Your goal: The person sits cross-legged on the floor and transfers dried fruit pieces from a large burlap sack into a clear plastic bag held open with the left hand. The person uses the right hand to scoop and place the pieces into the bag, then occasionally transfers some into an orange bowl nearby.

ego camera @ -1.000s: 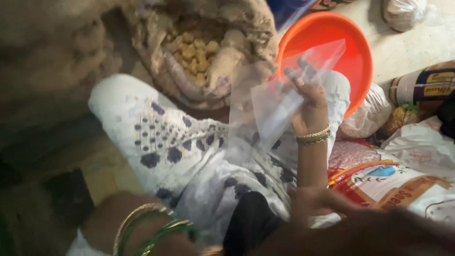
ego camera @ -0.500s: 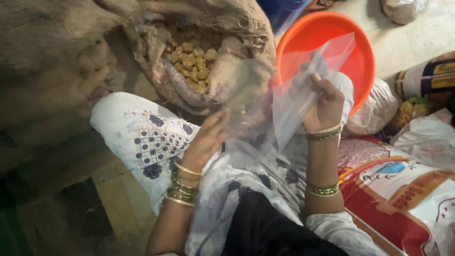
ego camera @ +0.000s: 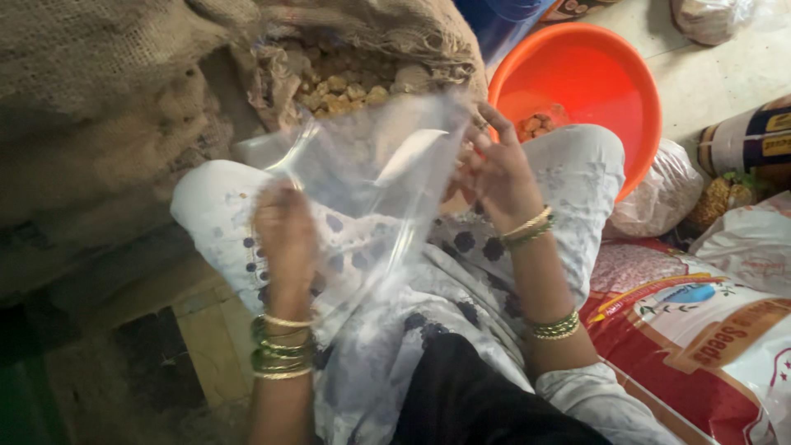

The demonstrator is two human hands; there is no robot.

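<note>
Head view: you look steeply down from your own head onto your lap.
Distance: close, your forearms fill the centre.
Shared views: none, there is only one camera.

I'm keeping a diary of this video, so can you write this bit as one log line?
left hand: holds clear plastic bag | right hand: holds bag's other edge | behind: open burlap sack, orange basin

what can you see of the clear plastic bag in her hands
The clear plastic bag is thin, glossy film, creased and see-through, so the patterned white clothing shows behind it. It looks empty. It is held spread out over the lap, in front of the open burlap sack of tan lumps. The left hand grips its lower left edge; the right hand pinches its upper right edge.
</note>
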